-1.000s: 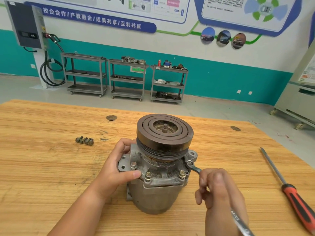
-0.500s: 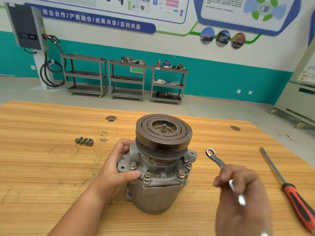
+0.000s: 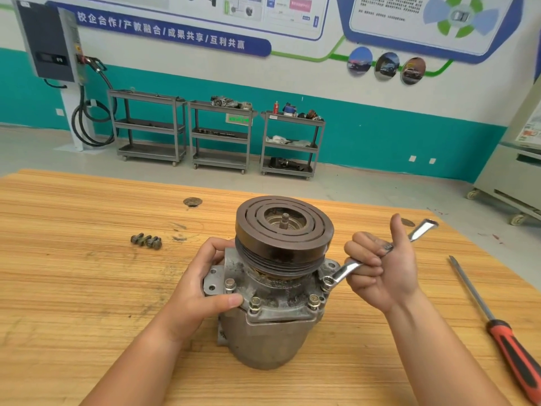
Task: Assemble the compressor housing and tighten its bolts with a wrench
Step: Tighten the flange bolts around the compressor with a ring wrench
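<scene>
The compressor housing (image 3: 272,338) stands upright on the wooden table (image 3: 73,303), near the middle and close to the person. The left hand (image 3: 199,294) grips its left side, with the thumb laid across the flange just below one bolt (image 3: 230,285) and the fingers curled behind. On the right, the right hand (image 3: 383,271) holds the wrench (image 3: 348,268): the fingers are curled round the shaft and the thumb points up. The ring end of the wrench sits on the right flange bolt (image 3: 326,281). Two more flange bolts (image 3: 254,303) face the person. The grooved pulley (image 3: 284,227) tops the housing. A red-handled screwdriver (image 3: 509,344) lies at the right. Farther left lie loose bolts (image 3: 146,241). Three grey carts (image 3: 222,136) stand by the far wall.
</scene>
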A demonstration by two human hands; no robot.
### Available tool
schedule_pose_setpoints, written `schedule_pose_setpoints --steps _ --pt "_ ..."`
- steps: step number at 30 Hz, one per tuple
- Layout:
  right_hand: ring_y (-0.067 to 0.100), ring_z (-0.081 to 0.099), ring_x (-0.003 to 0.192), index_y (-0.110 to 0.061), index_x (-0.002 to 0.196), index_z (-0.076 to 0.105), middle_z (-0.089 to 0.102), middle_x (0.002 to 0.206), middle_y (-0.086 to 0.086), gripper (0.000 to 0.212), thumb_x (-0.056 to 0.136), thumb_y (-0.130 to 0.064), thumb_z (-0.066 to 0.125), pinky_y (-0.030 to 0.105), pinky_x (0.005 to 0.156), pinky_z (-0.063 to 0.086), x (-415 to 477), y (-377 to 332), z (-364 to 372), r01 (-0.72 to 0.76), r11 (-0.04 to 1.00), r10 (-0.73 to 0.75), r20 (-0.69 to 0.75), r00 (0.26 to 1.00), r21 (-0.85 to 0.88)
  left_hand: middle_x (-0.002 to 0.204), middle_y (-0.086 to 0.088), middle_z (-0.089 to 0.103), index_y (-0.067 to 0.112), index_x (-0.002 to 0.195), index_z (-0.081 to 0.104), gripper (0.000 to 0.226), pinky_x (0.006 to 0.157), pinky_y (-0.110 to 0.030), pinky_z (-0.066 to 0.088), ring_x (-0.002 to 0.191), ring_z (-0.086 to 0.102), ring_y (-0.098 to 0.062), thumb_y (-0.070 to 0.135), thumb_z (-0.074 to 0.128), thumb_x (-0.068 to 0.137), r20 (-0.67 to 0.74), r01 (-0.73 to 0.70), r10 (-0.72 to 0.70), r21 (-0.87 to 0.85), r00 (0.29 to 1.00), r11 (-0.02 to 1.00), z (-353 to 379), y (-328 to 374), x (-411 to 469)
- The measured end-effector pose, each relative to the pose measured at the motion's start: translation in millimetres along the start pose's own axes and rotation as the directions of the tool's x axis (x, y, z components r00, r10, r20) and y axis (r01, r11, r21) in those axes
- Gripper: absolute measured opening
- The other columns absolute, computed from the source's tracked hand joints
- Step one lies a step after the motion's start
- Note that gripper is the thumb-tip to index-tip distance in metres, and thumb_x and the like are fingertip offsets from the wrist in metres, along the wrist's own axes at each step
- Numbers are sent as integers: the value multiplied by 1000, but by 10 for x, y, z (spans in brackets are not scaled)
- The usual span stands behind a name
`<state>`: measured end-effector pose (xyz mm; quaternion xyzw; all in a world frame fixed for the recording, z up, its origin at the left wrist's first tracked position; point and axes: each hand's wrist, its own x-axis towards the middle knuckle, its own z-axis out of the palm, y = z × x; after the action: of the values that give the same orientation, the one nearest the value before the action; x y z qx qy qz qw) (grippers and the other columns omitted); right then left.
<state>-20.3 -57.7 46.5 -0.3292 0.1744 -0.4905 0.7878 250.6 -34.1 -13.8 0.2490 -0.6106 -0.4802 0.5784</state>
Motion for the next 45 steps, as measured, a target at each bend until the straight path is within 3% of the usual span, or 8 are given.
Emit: schedule_pose_setpoints --steps 3,10,19,24,28,31,38,45 --pt "3 19 35 -22 52 32 28 49 -7 56 74 -73 41 14 33 18 16 -38 -4 -87 996 84 99 992 32 104 4 67 34 103 61 51 75 -30 55 92 68 -21 22 74 55 1 1 -1 -3 1000 1000 -4 -10 4" --pt "4 10 39 -22 42 35 33 42 -8 60 76 -72 34 13 32 15 -210 24 234 107 983 -135 -187 973 -151 102 3 68 33 103 61 51 74 -31 55 91 68 -21 22 74 55 9 -3 3 -10 1000 1000 -7 -12 2" --pt "9 38 38 -16 39 47 45 47 -2 57 49 -63 77 12 37 30 -710 749 567 494 762 -636 -344 690 -419 101 4 67 12 112 47 63 74 -30 55 91 68 -20 23 74 55 4 30 -30 -11 1000 999 3 -2 -13" --pt "6 56 58 -27 58 53 59 68 -7 15 62 -36 63 17 55 47 -690 1165 767 396 351 -817 -70 573 -849 101 3 67 13 111 47 63 75 -30 54 91 67 -20 24 74 55 -4 37 -38 -12 999 999 -1 7 -8" --pt "16 69 83 -18 58 66 68 76 0 23 55 -30 86 14 77 51 -715 943 767 702 562 -809 -111 577 -438 103 0 67 14 112 49 64 75 -33 54 92 67 -24 24 75 55 -8 43 -44 -21 999 999 -6 -3 -14" --pt "47 54 95 13 70 52 54 93 40 31 96 -3 46 35 97 41 -733 529 681 768 607 -789 266 554 203 104 -3 66 14 112 49 65 75 -34 54 93 67 -26 24 76 55 -10 41 -41 -21 999 999 -8 -8 -12" --pt "8 18 36 -22 40 36 31 40 -8 62 77 -72 37 14 35 19 -326 54 269 377 893 -405 -72 911 -247 103 4 67 35 103 61 52 74 -30 55 92 68 -21 23 75 55 1 26 -26 -23 1000 999 -4 0 -3" --pt "10 28 40 -16 54 35 39 46 2 57 86 -63 42 17 37 30 82 -21 -9 -15 1000 8 298 954 22 105 4 67 36 105 60 51 75 -31 55 94 67 -21 23 75 57 14 14 -14 -12 1000 1000 -12 0 0"
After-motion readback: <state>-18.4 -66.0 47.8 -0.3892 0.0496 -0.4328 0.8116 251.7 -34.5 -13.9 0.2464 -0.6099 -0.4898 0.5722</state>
